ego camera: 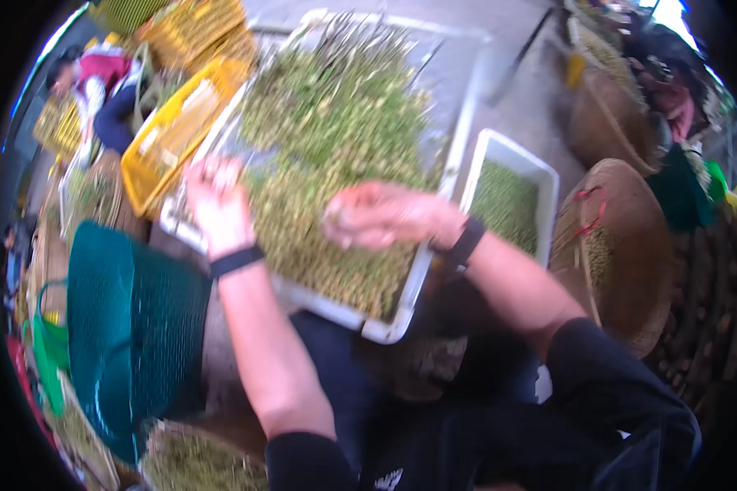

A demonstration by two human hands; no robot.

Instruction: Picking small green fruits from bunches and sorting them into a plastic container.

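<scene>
A shallow white-rimmed tray [390,331] lies before me, heaped with cut green plant stalks [344,92]. Closer to me, the tray holds a dense layer of short yellow-green plant pieces [319,270]. My left hand [215,190], fingers curled, is at the tray's left rim; motion blur hides whether anything is in it. Low over the plant pieces is my right hand [387,215], its fingers bent together and blurred. I cannot tell whether it grips any. Dark bands circle both wrists. Beside the tray on the right is a white bin [551,208] holding small green pieces [503,199].
A yellow plastic crate [136,178] adjoins the tray's left side, and a teal plastic basket [101,294] stands nearer me. Woven baskets [642,270] stand at right. A person [101,80] bends down at the upper left. More plant material [202,460] lies at lower left.
</scene>
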